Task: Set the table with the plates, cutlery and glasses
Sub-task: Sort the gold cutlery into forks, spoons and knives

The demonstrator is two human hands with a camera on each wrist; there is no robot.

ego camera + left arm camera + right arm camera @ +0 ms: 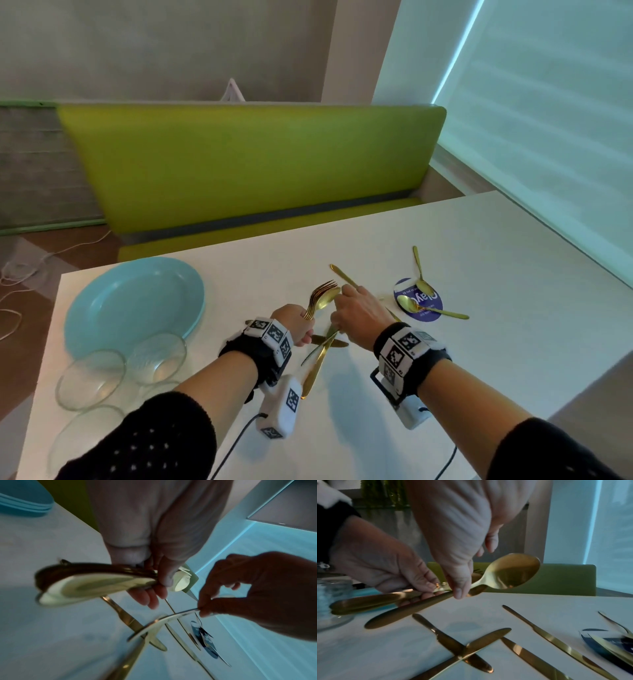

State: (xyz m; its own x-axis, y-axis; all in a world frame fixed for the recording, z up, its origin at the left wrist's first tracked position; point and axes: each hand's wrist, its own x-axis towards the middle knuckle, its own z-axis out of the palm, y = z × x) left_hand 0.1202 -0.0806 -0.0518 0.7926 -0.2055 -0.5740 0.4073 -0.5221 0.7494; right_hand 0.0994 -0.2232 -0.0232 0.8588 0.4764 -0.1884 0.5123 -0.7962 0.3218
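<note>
My left hand [301, 327] grips a bundle of gold forks [319, 296] by their handles [368, 602], tines up, above the white table [479, 274]. My right hand [344, 303] pinches a gold spoon [513, 572] at its neck, right beside the forks; its handle [313, 373] slants down toward me. Several gold knives [452, 639] lie on the table beneath both hands, two of them crossed. A stack of turquoise plates [137, 301] sits at the left. Two clear glasses [92, 377] stand in front of the plates.
Two more gold spoons [421, 306] lie across a blue round coaster [426, 317] to the right. Another knife [342, 275] lies just beyond my right hand. A green bench [253, 164] runs along the table's far side. A window blind is at the right.
</note>
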